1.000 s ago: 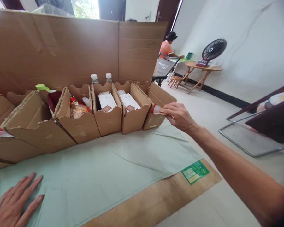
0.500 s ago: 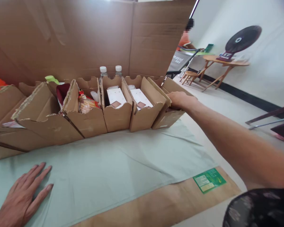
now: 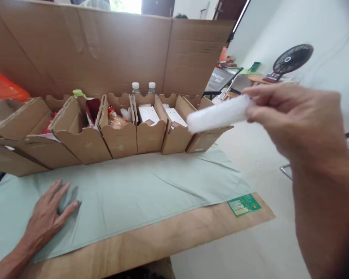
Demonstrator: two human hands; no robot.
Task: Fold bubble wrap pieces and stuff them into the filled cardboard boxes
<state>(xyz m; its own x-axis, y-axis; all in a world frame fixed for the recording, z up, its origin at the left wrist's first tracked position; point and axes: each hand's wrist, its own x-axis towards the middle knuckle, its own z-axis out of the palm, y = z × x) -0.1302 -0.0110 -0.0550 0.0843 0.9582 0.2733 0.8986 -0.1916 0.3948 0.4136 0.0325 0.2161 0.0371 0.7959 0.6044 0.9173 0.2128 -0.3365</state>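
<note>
My right hand [image 3: 296, 120] pinches one end of a long white roll [image 3: 219, 114], which looks like bubble wrap and is blurred by motion. The roll is in the air, its far end in front of the rightmost cardboard bins [image 3: 206, 137]. On the pale green cloth [image 3: 128, 186], my left hand [image 3: 50, 215] lies palm down with fingers apart, holding nothing. Beyond the hands, several cardboard bins stand in a row. Two of them hold white boxes [image 3: 149, 114], and another has a red-topped packet of stick-shaped snacks [image 3: 116, 120].
Behind the bins rises a tall cardboard panel [image 3: 119, 54], with two white-capped bottles [image 3: 135, 87] before it. An orange item [image 3: 6, 85] is at the far left. The wooden table edge [image 3: 163, 232] bears a green label [image 3: 244, 205]. A fan [image 3: 292, 60] stands farther back.
My right hand has come out of the rightmost bin and up toward me, now with the white roll in it. My left hand stays flat on the cloth while the view has shifted.
</note>
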